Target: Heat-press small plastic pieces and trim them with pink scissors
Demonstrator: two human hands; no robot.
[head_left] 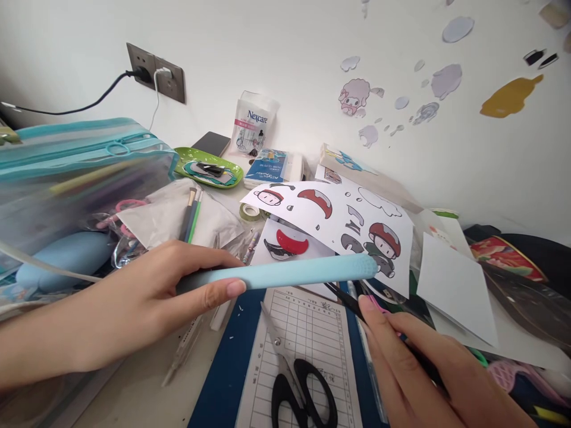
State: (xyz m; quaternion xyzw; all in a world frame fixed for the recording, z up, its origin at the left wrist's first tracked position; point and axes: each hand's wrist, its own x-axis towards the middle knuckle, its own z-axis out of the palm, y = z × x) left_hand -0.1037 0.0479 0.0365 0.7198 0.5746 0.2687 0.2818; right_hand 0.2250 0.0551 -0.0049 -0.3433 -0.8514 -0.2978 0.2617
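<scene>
A light blue rounded stick (303,271) lies across the middle of the view, its textured end to the right. My left hand (191,285) grips its left end between thumb and fingers. At the lower right my right hand (414,351) is closed on dark, thin tweezers (348,299), whose tips point up and left beneath the stick. Black-handled scissors (292,371), blades a little apart, rest on a ruled paper sheet (254,389) over a blue mat (214,389). Behind the stick are a sheet with printed mushroom characters (336,208) and a red cut-out (292,242).
A clear zip bag (89,172) fills the left side. Farther back are a green tray (182,160), a Nexcare packet (250,128) and a marker box (267,167). White cards (457,285) lie at right. Cords run from the wall socket (169,83).
</scene>
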